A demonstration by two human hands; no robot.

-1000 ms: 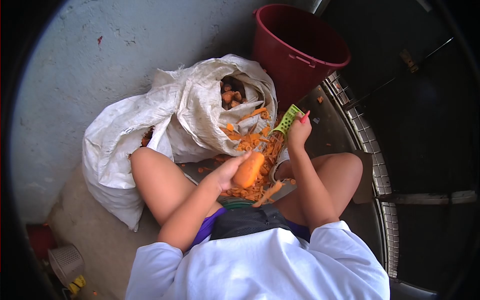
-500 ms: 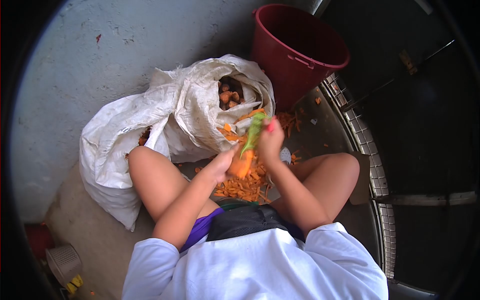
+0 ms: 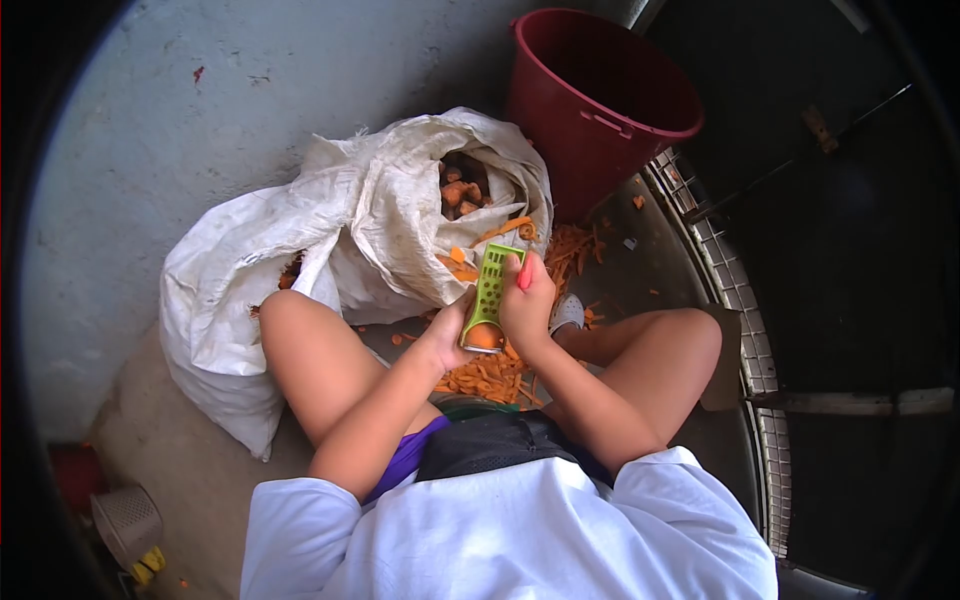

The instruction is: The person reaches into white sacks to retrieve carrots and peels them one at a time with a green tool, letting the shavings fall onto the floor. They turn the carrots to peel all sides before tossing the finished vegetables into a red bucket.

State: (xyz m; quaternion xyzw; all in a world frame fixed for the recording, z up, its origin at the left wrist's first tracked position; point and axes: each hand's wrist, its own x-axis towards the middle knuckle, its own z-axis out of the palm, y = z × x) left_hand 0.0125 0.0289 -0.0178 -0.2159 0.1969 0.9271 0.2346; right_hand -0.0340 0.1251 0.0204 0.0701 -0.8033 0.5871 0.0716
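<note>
My left hand (image 3: 449, 329) is closed around an orange carrot (image 3: 486, 336), mostly hidden behind the tool. In my right hand (image 3: 529, 305) is a green peeler (image 3: 491, 282) with a slotted, perforated body and a wide blade end lying over the carrot. A small red piece (image 3: 525, 273) shows at my right fingers. Orange peelings (image 3: 485, 380) lie heaped below both hands, between my legs. Just beyond the hands, a white woven sack (image 3: 400, 200) gapes, with several reddish-brown chunks (image 3: 462, 190) inside and peel strips on its lower lip.
A dark red bucket (image 3: 590, 130) stands behind the sack, near the grey wall (image 3: 240, 110). More peelings (image 3: 572, 250) lie on the floor beside it. A metal grid edge (image 3: 725, 265) runs along the right. At lower left sits a perforated basket (image 3: 128, 525).
The peeler, blurred and higher over the carrot before, now sits sharp and lower, its blade end at the carrot's near end. My right hand has moved slightly toward me.
</note>
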